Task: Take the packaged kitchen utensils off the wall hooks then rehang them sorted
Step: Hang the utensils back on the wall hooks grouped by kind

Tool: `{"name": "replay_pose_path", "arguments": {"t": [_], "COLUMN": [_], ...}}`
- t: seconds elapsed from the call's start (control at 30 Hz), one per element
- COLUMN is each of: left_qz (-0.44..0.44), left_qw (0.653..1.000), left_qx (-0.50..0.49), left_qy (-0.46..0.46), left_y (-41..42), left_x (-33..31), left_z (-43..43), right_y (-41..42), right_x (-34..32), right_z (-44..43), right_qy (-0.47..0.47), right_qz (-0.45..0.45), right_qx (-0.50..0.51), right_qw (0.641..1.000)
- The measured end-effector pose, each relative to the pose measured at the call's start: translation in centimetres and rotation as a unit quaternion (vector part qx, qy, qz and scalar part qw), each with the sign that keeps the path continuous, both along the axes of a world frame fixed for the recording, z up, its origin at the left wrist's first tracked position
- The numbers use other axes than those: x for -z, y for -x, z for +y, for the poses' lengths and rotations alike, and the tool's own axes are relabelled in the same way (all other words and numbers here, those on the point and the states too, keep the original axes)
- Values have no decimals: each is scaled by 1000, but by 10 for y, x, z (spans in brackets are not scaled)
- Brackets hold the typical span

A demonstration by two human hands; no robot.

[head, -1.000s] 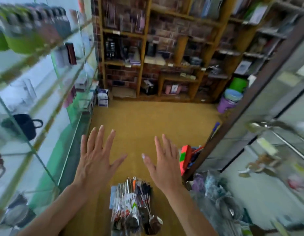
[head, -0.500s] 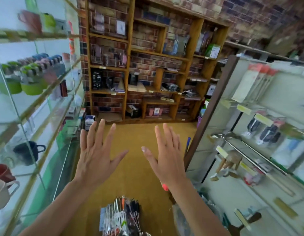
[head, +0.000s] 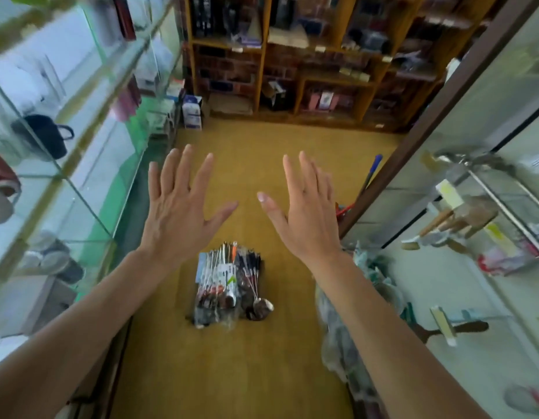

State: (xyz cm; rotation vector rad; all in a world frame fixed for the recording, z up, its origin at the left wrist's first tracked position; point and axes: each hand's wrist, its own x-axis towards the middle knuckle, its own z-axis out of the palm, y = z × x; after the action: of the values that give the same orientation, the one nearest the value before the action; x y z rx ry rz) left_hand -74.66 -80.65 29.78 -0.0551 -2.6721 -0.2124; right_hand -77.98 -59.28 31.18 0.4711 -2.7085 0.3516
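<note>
Item 1: my left hand, held out palm down, fingers straight and spread, grasping nothing.
Item 2: my right hand, likewise flat and spread, released, level with the left and apart from it.
Item 3: packaged kitchen utensils, one bundle in clear wrappers, lying on the yellow floor below and between my wrists, touched by neither hand; a metal ladle bowl shows at its near right corner.
Item 4: wall hooks, chrome, on the pale panel to my right, with a few blurred wooden-handled packs hanging.
Item 5: glass shelves to my left, carrying a dark mug.
Item 6: wooden shelving at the aisle's far end.
</note>
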Motion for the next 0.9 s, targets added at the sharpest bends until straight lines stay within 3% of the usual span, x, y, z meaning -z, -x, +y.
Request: {"name": "replay_pose_path", "arguments": {"t": [0.4, 0.9], "left_qz": [-68, 10], "left_qw": [997, 998], "left_qx": [-14, 58], "left_qy": [16, -6], "left_y": [22, 41], "left_x": [47, -47], "left_z": [-8, -76], "right_y": [24, 17], "right_x": [56, -27], "right_z": [0, -72], "right_qy": [10, 4], "right_qz": [-53, 0], "right_qx": [21, 76], "right_qw": [998, 997]}}
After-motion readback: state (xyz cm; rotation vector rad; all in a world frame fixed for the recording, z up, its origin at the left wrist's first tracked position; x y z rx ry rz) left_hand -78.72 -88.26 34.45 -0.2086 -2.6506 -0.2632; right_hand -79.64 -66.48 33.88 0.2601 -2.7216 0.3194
